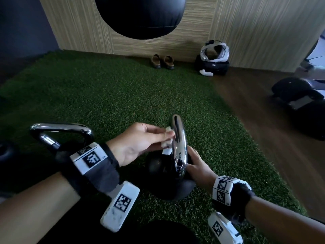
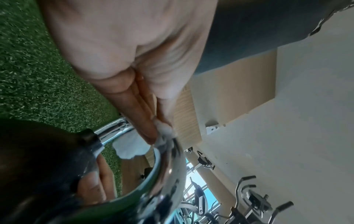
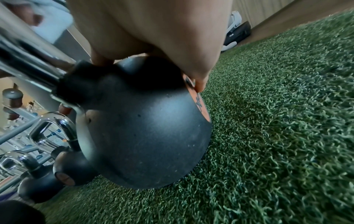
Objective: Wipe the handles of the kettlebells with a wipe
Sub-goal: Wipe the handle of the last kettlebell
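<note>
A black kettlebell [image 1: 165, 166] with a chrome handle [image 1: 178, 138] stands on green turf in the head view. My left hand [image 1: 167, 136] pinches a white wipe [image 1: 167, 144] against the left side of that handle. The left wrist view shows the wipe [image 2: 164, 136] bunched between thumb and fingers on the handle [image 2: 172, 166]. My right hand [image 1: 194, 162] holds the kettlebell's round body [image 3: 143, 128] from the right, thumb and fingers curved over it. A second kettlebell's chrome handle [image 1: 61, 129] rises behind my left wrist.
A black punching bag [image 1: 140, 16] hangs overhead at the back. Shoes [image 1: 162, 61] and a white headset on a black bag [image 1: 214, 53] sit by the wall. Dark equipment [image 1: 297, 92] lies on the wooden floor at right. Two more kettlebells [image 3: 70, 169] stand at left.
</note>
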Demonstrator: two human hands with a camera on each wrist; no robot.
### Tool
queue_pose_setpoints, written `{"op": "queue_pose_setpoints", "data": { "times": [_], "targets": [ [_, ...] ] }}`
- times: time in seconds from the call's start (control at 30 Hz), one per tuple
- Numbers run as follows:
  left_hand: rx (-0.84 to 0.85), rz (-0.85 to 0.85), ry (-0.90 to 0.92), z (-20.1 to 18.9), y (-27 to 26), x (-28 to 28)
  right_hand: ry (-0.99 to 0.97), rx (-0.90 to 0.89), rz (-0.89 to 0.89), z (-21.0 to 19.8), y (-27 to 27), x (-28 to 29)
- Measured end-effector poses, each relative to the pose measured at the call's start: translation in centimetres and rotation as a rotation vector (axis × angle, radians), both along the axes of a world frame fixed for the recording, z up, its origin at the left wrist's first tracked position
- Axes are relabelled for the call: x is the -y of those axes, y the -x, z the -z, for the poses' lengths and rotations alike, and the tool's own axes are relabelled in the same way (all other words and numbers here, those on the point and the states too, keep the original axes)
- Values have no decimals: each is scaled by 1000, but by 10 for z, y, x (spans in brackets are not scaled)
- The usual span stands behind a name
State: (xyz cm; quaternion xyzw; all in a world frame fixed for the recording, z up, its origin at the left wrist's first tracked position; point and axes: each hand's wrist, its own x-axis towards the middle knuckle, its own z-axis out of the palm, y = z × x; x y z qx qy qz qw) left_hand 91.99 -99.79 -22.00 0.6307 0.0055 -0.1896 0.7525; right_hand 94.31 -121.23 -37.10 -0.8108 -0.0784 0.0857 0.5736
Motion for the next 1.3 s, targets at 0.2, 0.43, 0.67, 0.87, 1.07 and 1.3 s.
{"op": "queue_pose_setpoints", "data": {
  "times": [0.2, 0.43, 0.67, 0.87, 1.07, 1.3],
  "targets": [
    [216, -10, -217, 24, 29, -9, 59, 21, -10, 2, -2, 1],
    [492, 58, -348, 41, 36, -15, 60, 30, -32, 9, -6, 4],
    [665, 124, -522, 61, 36, -11, 105, 56, -1, -2, 0, 3],
    [564, 85, -464, 63, 24, -22, 86, -41, -67, -23, 2, 9],
    [380, -238, -114, 22, 13, -32, -3, 210, 198, -101, 26, 18],
    [339, -138, 60, -21, 24, -1, -273, 286, -70, -177, 51, -4]
  ]
}}
